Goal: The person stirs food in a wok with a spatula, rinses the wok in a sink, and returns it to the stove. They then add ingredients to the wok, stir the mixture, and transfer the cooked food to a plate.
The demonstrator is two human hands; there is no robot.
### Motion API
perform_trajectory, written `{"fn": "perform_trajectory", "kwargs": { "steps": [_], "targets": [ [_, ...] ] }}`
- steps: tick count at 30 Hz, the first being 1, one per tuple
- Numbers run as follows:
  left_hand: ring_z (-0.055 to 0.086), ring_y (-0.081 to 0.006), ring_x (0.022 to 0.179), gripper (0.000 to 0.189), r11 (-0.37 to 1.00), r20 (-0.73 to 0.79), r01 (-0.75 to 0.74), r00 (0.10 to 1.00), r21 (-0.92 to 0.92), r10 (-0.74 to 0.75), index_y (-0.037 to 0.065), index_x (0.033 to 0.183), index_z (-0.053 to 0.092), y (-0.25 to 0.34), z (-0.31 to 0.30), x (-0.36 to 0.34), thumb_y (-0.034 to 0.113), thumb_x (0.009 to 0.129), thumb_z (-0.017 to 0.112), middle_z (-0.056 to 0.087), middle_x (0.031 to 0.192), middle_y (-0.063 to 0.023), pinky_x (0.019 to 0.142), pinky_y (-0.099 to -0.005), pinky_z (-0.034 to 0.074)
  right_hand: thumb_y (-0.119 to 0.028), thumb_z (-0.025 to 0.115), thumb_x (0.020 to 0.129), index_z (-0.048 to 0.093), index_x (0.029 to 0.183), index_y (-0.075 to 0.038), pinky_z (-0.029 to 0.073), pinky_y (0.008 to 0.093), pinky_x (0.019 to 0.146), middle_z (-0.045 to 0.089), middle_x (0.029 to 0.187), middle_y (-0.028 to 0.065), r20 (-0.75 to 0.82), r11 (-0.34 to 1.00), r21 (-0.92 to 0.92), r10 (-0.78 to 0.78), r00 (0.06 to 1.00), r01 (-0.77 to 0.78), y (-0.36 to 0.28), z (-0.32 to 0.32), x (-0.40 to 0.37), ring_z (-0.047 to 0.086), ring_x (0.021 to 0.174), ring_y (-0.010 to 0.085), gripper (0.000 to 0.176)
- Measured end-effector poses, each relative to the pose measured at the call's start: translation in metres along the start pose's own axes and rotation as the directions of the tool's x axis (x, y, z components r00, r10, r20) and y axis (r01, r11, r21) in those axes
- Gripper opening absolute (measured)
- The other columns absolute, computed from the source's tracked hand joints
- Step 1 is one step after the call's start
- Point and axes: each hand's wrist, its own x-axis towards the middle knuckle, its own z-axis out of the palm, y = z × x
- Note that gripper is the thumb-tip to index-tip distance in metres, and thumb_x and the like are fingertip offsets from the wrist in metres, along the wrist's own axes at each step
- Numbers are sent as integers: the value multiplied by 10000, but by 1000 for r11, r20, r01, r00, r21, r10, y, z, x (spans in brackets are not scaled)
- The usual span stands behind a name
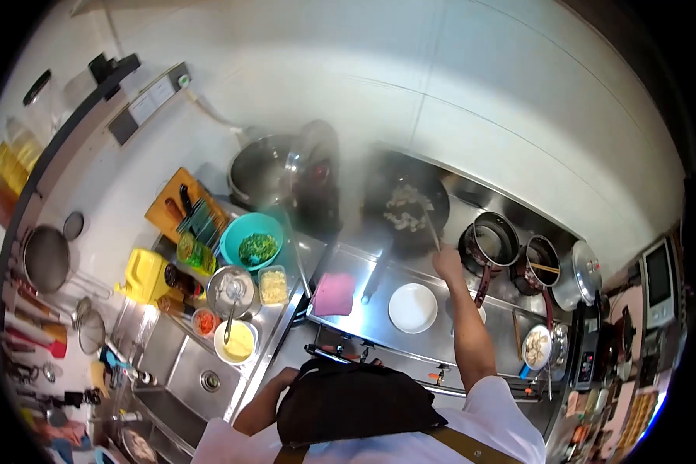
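My right hand (445,261) is closed around a thin, pale stirring utensil (434,232). The utensil's far end reaches into a dark frying pan (435,184), where pale chopped pieces (407,207) lie amid steam. The pan's handle (376,274) points toward me over the steel stove top. My left hand (288,376) is low beside the dark apron (348,406), its fingers mostly hidden. A white plate (412,308) and a folded pink cloth (333,294) lie on the steel surface between my arms.
At left are a steaming pot (243,174), a turquoise bowl of chopped greens (228,246), a bowl of yellow food (238,342), a yellow jug (141,278) and a sink (174,357). Two saucepans (493,240) and a lidded pressure cooker (582,274) stand right.
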Motion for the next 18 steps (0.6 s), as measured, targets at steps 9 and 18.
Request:
{"fn": "perform_trajectory", "kwargs": {
  "steps": [9,18],
  "targets": [
    [614,-130,909,332,739,-323,-302,939,-602,120,65,1100,668,111,-81,-112,342,969,539,675,1016,-61,796,-292,481,-165,539,777,640,996,23,470,509,779,634,899,280,44,962,12,-272,961,272,17,-28,-29,614,915,451,306],
    [550,-109,661,239,603,-883,-741,-28,-296,-468,8,936,615,26,-228,-177,219,983,516,620,730,-46,643,-248,443,-135,613,800,637,1026,34,471,484,807,638,954,294,89,993,41,-115,989,112,-12,-26,-44,606,958,457,283]
  ]
}}
